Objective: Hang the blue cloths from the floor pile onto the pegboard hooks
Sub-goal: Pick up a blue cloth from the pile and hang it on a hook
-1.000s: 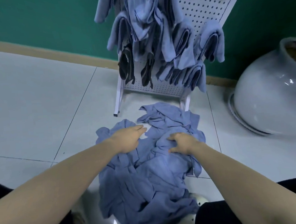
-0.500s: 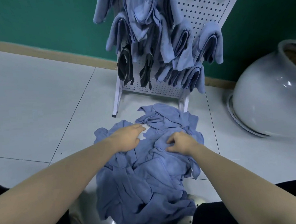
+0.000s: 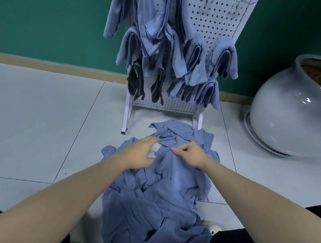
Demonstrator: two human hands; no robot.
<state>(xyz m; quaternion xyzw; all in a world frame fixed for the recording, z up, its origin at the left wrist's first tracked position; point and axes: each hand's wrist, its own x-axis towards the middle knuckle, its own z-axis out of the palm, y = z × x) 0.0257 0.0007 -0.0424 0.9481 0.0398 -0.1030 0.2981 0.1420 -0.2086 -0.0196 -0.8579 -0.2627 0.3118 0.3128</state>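
Pile of blue cloths [image 3: 157,193] lying crumpled on the tiled floor [image 3: 41,120], just in front of the white pegboard [image 3: 217,18], whose hooks already carry many hung cloths [image 3: 188,62]; two bare hooks [image 3: 221,2] show near its upper right. Left hand [image 3: 139,155] rests on the far part of the pile with fingers extended, gripping nothing visible. Right hand [image 3: 191,154] has its fingers curled and appears to pinch a fold of cloth near the pile's centre. Material is judged soft, light and limp: it will drape and tangle with its neighbours, so a single edge or corner is the best hold, lifted clear before hanging. Compared with half a second earlier, the right hand has curled further into the fabric, while the left hand has barely moved.
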